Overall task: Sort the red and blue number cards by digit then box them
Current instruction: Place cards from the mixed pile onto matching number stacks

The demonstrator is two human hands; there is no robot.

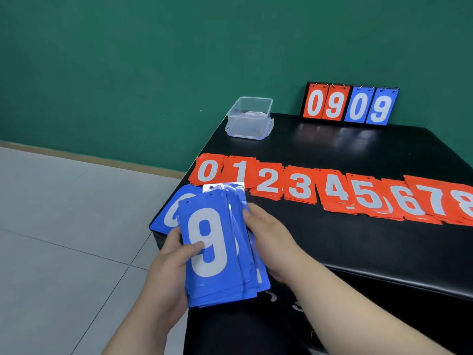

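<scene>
Blue stack: a thick, loosely fanned bundle of glossy blue cards is held above the near left corner of the table. A large white 9 and punched holes along the upper edge are seen on its top card.
Left hand: clamped on the stack from 9 o'clock, thumb pressed flat on the 9, fingers hidden behind the cards.
Right hand: closed on the stack's edge from 3 o'clock, fingertips curled against the fanned cards.
Blue card: laid flat on the table corner at 11 o'clock of the stack and partly covered by it; its white digit is not readable.
Red piles: laid in an overlapping row across the table at 1 o'clock of the stack, white digits 0 to 8 shown, the 8 cut by the frame.
Box: clear plastic, lidless, set at the table's far left corner.
Scoreboard: stood at 12 o'clock on the table, reading 09 in red and 09 in blue.
</scene>
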